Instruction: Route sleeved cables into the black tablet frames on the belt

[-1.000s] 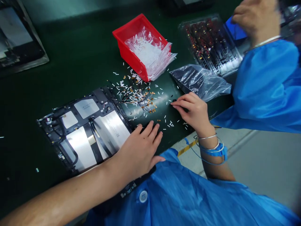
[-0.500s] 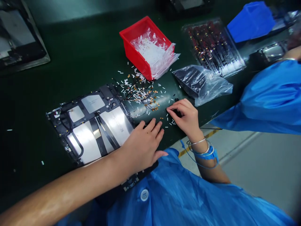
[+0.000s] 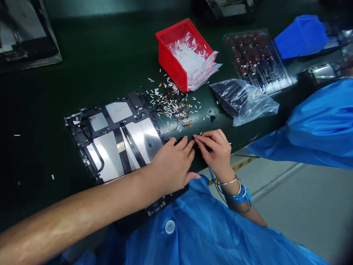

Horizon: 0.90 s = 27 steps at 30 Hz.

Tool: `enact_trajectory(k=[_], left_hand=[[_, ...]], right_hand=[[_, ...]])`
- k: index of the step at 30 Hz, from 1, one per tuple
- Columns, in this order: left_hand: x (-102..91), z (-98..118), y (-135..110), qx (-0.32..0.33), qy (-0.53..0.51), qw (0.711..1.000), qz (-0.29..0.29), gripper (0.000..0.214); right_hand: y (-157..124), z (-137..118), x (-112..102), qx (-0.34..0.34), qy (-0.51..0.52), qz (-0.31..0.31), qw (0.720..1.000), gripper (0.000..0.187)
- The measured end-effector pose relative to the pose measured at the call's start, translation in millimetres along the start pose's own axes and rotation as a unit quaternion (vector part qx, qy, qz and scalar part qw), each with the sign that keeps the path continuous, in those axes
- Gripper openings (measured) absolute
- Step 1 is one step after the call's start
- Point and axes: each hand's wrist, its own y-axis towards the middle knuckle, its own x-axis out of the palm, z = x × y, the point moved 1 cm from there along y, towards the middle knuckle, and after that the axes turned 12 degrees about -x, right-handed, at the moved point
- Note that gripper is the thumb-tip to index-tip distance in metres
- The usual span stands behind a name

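Observation:
An opened tablet, with silver battery panels and black flat cables inside, lies on the dark green table. Across its lower right part rests my left hand, palm down and fingers stretched out. My right hand is closed in a pinch, its fingertips close to my left fingers at the tablet's right side. Whatever is in the pinch is too small to make out. Small white strips and gold-ended cables lie scattered beyond both hands. A few tiny black pieces sit above my right hand.
Behind the scattered parts stands a red bin with a bag of white strips. A clear plastic bag, a tray of cables and a blue bin are to the right. A co-worker's blue sleeve reaches in there.
My right hand has moved left and nearer to me, from among loose white strips to beside my left fingers, still pinched. My left hand stays on the tablet. The view has shifted slightly.

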Motion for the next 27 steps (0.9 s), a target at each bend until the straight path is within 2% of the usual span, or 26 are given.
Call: enact_trajectory(k=[4,8,13,19,22,25,27], left_hand=[[2.5,0.1,1.1,0.000,0.009,1.000,0.010,0.066],[2.6,-0.1,1.8,0.002,0.014,1.000,0.006,0.066],[1.1,0.8,0.9,0.001,0.009,1.000,-0.008,0.068],[1.6,0.8,-0.2,0.002,0.000,1.000,0.006,0.067],[1.7,1.8,0.5,0.000,-0.010,1.000,0.010,0.066],[-0.6,-0.1,-0.6,0.002,-0.040,0.999,0.017,0.060],[-5.1,-6.7,-5.0,0.011,-0.086,0.995,0.050,0.048]], right_hand=[[-12.2,-11.1,-3.0,-0.010,-0.070,-0.044,0.997,0.025],[-20.5,-19.0,-0.3,0.040,-0.059,-0.030,0.997,0.035],[-22.7,-21.6,2.7,0.059,-0.037,-0.008,0.998,0.035],[-18.6,-26.0,0.3,0.024,-0.125,-0.054,0.990,0.030],[-14.8,-20.2,-5.6,0.042,-0.072,-0.070,0.994,0.028],[-8.7,-11.8,-16.7,0.077,0.001,-0.038,0.996,0.024],[-1.6,-10.2,-24.4,0.067,0.000,-0.027,0.997,0.018]])
